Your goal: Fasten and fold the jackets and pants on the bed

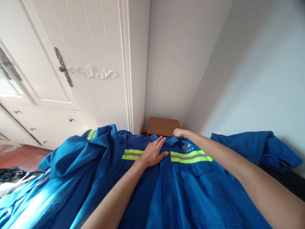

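Observation:
A blue work jacket point(195, 187) lies spread with its front facing up and its collar at the far end. Yellow-green and grey reflective bands cross its chest, and a white logo sits above the right band. My left hand point(153, 152) rests on the upper front near the collar, fingers apart, a ring on one finger. At the right side of the collar, my right hand point(179, 132) is closed on the collar edge. More blue fabric point(90, 156) lies bunched to the left.
A white wardrobe point(100, 41) with dark metal handles stands at the left. Beyond the collar is a small wooden cabinet point(164, 125) near the wall point(257, 73). Reddish floor point(21, 159) and black and white items point(11, 178) show at the lower left.

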Available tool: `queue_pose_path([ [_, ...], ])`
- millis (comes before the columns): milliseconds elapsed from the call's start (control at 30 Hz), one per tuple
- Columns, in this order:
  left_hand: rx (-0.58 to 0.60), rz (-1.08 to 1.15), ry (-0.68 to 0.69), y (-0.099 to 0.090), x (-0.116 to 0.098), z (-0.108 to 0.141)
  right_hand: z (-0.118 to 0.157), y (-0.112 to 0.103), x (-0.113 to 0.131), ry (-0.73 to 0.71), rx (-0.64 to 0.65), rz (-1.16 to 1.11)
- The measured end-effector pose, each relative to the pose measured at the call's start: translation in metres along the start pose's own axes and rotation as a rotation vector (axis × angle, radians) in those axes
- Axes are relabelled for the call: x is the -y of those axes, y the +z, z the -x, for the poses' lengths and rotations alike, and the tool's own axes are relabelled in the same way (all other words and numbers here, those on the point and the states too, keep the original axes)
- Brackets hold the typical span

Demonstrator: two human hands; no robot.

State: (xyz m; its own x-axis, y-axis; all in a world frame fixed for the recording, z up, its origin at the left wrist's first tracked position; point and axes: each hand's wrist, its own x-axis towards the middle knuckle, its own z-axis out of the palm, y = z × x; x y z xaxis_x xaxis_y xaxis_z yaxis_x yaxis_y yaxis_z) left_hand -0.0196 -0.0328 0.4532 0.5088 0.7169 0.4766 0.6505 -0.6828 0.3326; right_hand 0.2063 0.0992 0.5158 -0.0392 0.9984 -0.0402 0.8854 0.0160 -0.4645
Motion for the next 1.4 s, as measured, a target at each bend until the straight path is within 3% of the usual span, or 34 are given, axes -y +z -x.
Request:
queue_pose_path([
  [100, 0.060, -0.040, 0.033, 0.000, 0.000, 0.001, 0.012, -0.002, 0.013, -0.067, -0.084, 0.140],
  [200, 0.094, -0.072, 0.046, 0.000, 0.000, 0.000, 0.036, 0.004, 0.021, -0.243, -0.170, 0.202],
  [333, 0.097, -0.093, 0.066, 0.001, -0.001, -0.001, 0.074, 0.024, 0.004, -0.519, -0.093, 0.318],
  [433, 0.079, -0.087, 0.045, 0.002, -0.001, 0.000, 0.090, 0.039, -0.021, -0.444, 0.028, 0.368],
  [533, 0.080, -0.088, 0.042, 0.004, 0.000, 0.000, 0.094, 0.043, -0.033, -0.365, 0.068, 0.363],
  [600, 0.080, -0.089, 0.050, 0.004, 0.001, 0.000, 0.093, 0.042, -0.031, -0.369, 0.057, 0.360],
  [733, 0.060, -0.085, 0.031, 0.004, 0.000, 0.000, 0.093, 0.037, -0.023, -0.346, -0.110, 0.398],
  [900, -0.063, -0.110, -0.020, 0.005, 0.000, -0.002, 0.095, 0.037, -0.016, -0.276, -0.053, 0.469],
  [1033, -0.186, -0.198, -0.095, 0.008, 0.003, -0.004, 0.096, 0.037, -0.010, -0.246, -0.085, 0.451],
  [1133, -0.145, -0.243, -0.155, 0.011, 0.006, -0.005, 0.094, 0.038, -0.008, -0.203, -0.117, 0.433],
  [1400, -0.089, -0.230, -0.149, 0.007, 0.006, -0.004, 0.083, 0.042, -0.009, -0.164, -0.118, 0.401],
])
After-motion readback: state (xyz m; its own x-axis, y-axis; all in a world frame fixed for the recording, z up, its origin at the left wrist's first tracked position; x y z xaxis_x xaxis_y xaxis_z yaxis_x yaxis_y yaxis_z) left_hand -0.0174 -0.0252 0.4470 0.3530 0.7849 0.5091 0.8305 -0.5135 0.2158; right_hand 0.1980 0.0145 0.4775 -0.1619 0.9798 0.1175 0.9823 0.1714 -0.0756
